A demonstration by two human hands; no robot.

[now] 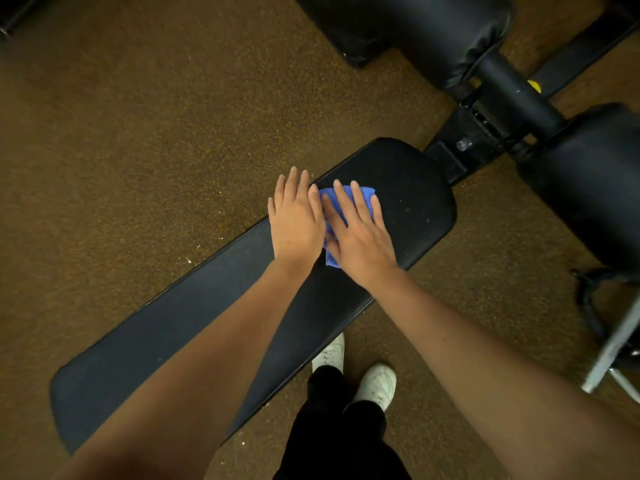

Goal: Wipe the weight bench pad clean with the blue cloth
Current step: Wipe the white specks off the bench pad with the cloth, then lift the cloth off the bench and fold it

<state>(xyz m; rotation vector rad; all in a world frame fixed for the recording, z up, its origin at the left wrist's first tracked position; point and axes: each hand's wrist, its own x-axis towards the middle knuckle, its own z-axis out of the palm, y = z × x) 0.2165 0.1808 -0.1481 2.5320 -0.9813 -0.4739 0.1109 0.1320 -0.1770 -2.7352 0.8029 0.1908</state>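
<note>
Both hands lie flat near the bench pad (415,202)'s far end: the right hand (360,233) presses a crumpled blue cloth (332,230), the left hand (294,220) beside it overhangs the pad's left edge. Long bare pad stretches toward the near end.

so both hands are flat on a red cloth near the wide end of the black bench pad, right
Not quite: the cloth is blue, not red. The head view shows the left hand and right hand lying flat with straight fingers on the blue cloth, near the wide end of the black bench pad.
</note>
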